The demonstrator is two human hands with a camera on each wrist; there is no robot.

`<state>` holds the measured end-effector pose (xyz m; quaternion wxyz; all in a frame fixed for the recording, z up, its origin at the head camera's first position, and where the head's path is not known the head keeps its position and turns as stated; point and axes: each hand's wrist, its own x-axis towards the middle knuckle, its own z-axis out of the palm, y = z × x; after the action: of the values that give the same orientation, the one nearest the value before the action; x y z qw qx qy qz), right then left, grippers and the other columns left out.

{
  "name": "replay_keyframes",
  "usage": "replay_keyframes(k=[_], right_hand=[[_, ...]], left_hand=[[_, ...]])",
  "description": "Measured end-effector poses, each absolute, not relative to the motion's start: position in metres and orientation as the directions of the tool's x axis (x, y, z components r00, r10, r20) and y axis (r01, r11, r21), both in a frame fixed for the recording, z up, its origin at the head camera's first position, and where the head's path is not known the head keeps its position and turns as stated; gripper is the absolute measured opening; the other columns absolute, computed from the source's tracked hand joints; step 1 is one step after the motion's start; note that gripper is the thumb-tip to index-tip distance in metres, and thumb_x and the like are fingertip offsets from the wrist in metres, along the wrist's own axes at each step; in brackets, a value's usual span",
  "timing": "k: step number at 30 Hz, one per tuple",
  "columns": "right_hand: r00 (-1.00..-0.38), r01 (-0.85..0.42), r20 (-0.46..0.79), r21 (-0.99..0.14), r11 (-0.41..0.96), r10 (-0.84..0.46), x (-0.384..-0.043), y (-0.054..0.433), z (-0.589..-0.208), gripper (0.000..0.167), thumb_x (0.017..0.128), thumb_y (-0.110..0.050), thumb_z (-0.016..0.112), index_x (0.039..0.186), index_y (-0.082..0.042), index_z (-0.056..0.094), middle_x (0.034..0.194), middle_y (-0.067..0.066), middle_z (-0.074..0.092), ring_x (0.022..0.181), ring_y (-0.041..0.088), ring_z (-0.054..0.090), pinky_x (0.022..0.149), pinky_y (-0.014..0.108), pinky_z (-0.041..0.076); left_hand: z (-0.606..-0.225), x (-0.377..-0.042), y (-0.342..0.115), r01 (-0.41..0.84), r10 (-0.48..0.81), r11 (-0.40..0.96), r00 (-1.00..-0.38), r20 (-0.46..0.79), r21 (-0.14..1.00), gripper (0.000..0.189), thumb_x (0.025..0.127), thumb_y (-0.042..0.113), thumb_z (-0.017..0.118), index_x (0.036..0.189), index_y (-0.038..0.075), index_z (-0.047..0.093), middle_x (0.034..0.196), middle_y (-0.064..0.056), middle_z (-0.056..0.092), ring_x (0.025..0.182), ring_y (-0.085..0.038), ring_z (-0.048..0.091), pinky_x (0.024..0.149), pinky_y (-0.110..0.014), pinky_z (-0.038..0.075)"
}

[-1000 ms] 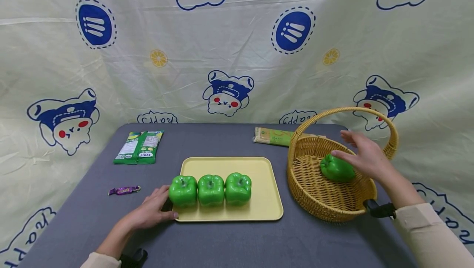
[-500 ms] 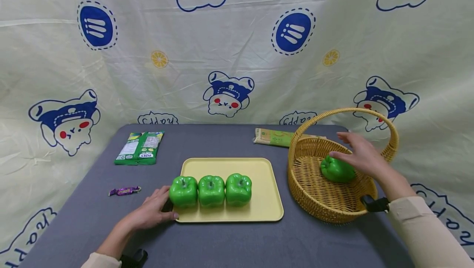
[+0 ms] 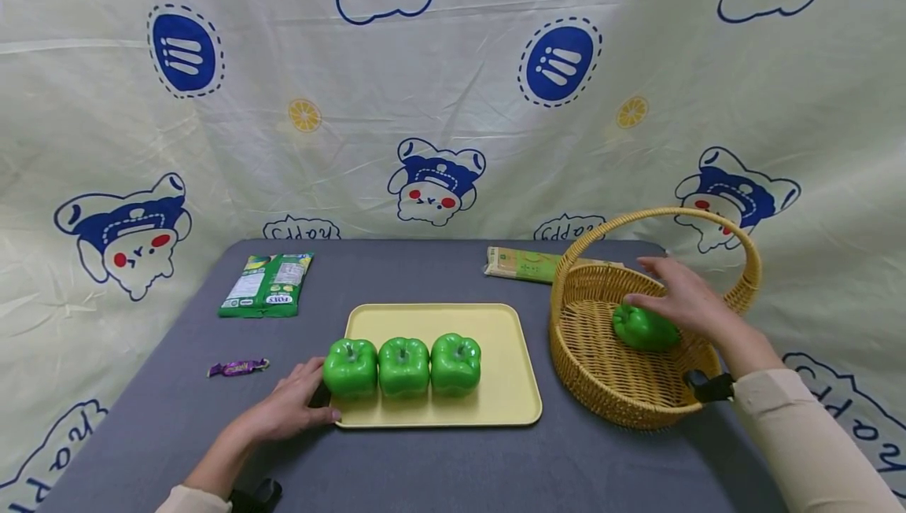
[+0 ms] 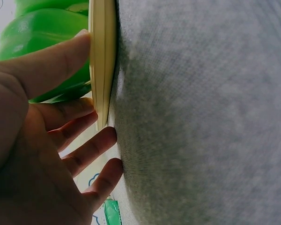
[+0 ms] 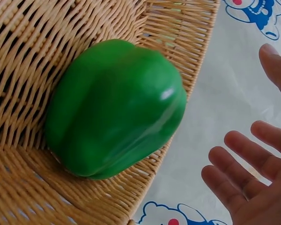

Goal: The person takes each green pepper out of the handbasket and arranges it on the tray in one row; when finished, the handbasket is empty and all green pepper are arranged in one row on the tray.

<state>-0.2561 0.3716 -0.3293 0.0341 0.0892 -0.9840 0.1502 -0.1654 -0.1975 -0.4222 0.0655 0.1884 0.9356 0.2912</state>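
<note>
Three green bell peppers (image 3: 403,366) stand in a row on a pale yellow tray (image 3: 506,371). At the tray's near left corner is my left hand (image 3: 293,403), its thumb and index fingertips touching the rim (image 4: 102,56) with the other fingers spread. On the right, a wicker basket (image 3: 591,391) with an arched handle holds another green bell pepper (image 5: 114,110), lying on its side. My right hand (image 3: 683,300) hovers over the basket just above that pepper, fingers extended and apart from it in the right wrist view.
A green snack packet (image 3: 267,285) lies at the back left, with a small purple wrapped candy (image 3: 238,367) nearer. Behind the basket's left side is a long green-and-tan packet (image 3: 524,263). The basket handle (image 3: 654,212) arches beside my right hand. A printed curtain (image 3: 453,88) hangs behind the table.
My right hand has come slightly down and left, closer to the pepper in the basket. The left hand, tray and peppers have stayed in place.
</note>
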Motion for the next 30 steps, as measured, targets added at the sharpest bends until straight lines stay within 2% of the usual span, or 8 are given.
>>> replay_keyframes(k=[9,15,18,25,30], right_hand=[[-0.981,-0.194,0.047,-0.263,0.945,-0.188,-0.262,0.372,-0.335,0.084,0.083,-0.053,0.064,0.140,0.003,0.036,0.131,0.031,0.046,0.120,0.048,0.042,0.095,0.064,0.035],[-0.981,-0.192,0.021,-0.245,0.950,-0.193,-0.265,0.372,-0.341,0.091,0.081,-0.061,0.061,0.140,0.003,0.036,0.134,0.031,0.045,0.123,0.049,0.039,0.099,0.065,0.031],[-0.981,-0.192,0.010,-0.231,0.954,-0.195,-0.266,0.371,-0.343,0.090,0.081,-0.059,0.062,0.140,0.005,0.037,0.134,0.032,0.045,0.123,0.050,0.039,0.099,0.064,0.032],[-0.973,-0.224,-0.009,-0.201,0.953,-0.231,-0.268,0.373,-0.349,0.082,0.081,-0.051,0.066,0.136,0.005,0.042,0.126,0.029,0.052,0.114,0.046,0.049,0.091,0.060,0.041],[-0.967,-0.239,-0.035,-0.207,0.949,-0.251,-0.269,0.373,-0.353,0.078,0.081,-0.047,0.069,0.134,0.004,0.044,0.122,0.027,0.054,0.105,0.040,0.054,0.080,0.051,0.046]], left_hand=[[-0.422,-0.165,-0.198,0.303,0.387,0.755,-0.922,-0.023,0.581,0.071,0.075,0.029,0.076,0.133,-0.001,0.048,0.134,-0.018,0.047,0.123,-0.039,0.040,0.096,-0.063,0.030],[-0.422,-0.165,-0.197,0.295,0.385,0.756,-0.922,-0.033,0.585,0.072,0.075,0.029,0.076,0.133,-0.001,0.048,0.135,-0.018,0.047,0.124,-0.040,0.040,0.096,-0.064,0.030],[-0.421,-0.165,-0.197,0.291,0.384,0.756,-0.922,-0.038,0.587,0.072,0.075,0.030,0.076,0.133,-0.001,0.048,0.134,-0.018,0.047,0.124,-0.040,0.040,0.097,-0.064,0.030],[-0.421,-0.166,-0.197,0.291,0.382,0.757,-0.924,-0.033,0.585,0.071,0.075,0.029,0.076,0.134,-0.001,0.048,0.134,-0.018,0.047,0.124,-0.039,0.040,0.096,-0.064,0.030],[-0.422,-0.166,-0.197,0.284,0.382,0.755,-0.923,-0.044,0.590,0.072,0.075,0.030,0.076,0.134,-0.001,0.047,0.135,-0.018,0.046,0.125,-0.040,0.039,0.097,-0.065,0.029]])
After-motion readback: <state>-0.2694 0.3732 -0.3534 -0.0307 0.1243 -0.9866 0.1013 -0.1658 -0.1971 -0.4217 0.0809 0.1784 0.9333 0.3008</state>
